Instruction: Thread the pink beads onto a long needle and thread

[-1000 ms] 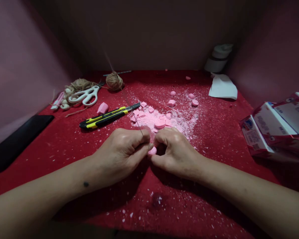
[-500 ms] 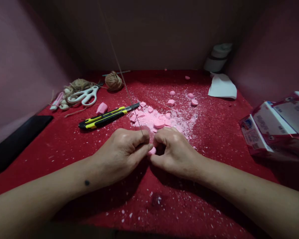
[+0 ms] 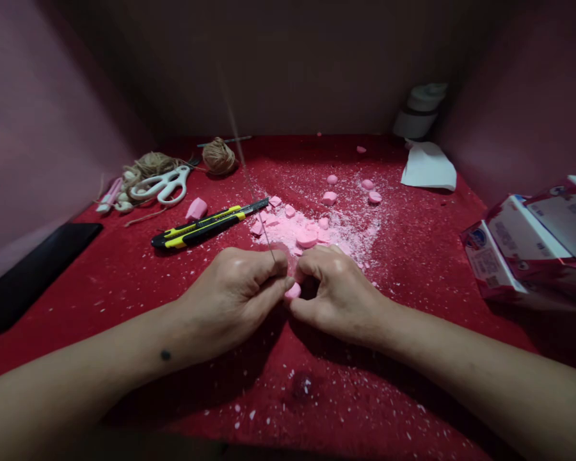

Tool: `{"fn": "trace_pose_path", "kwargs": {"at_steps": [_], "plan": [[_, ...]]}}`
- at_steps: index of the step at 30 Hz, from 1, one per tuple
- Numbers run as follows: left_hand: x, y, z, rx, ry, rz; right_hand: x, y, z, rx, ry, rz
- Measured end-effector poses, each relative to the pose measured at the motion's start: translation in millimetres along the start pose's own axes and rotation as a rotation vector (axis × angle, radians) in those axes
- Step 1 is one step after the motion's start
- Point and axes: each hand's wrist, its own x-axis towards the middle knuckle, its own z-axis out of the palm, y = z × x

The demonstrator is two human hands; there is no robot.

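Both my hands meet low over the middle of the red tabletop, fingers closed. My left hand (image 3: 244, 285) grips a thin, long wire or stick (image 3: 267, 240) that rises up and leftward, its upper end blurred. A small rounded pink piece (image 3: 294, 292), chalky or soap-like, sits between the hands. My right hand (image 3: 340, 294) pinches it, while the left thumb touches it. Just beyond my fingers lie pink powder and larger chunks (image 3: 307, 238). A yellow-and-black utility knife (image 3: 206, 227) rests left of the powder with its blade out. Where the wire meets the pink piece is hidden by my fingers.
White-handled scissors (image 3: 166, 184), a twine ball (image 3: 219, 157) and a pink block (image 3: 196, 209) lie at left, near a black flat case (image 3: 38, 275). Cartons (image 3: 518, 250) stand at right. A white paper (image 3: 428, 166) and a white container (image 3: 420, 110) are behind them.
The wire's upper part has swung slightly rightward and looks more blurred. Both hands and the pink piece stay nearly in place.
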Motion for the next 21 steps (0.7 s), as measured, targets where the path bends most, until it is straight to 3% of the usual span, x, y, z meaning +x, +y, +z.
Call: {"fn": "trace_pose_path", "kwargs": {"at_steps": [6,14,21], "plan": [[-2.0,-4.3,4.4,0.056,0.003,0.023,-0.8,0.0,0.5,0.002,0.014,-0.011],[3.4,3.3,-5.4,-0.362,-0.048,-0.272,-0.3,0.6,1.4,-0.005,0.026,0.009],[3.7,6.2,-8.5,-0.267,-0.021,-0.208,0.5,1.0,2.1,0.0,0.038,0.002]]}}
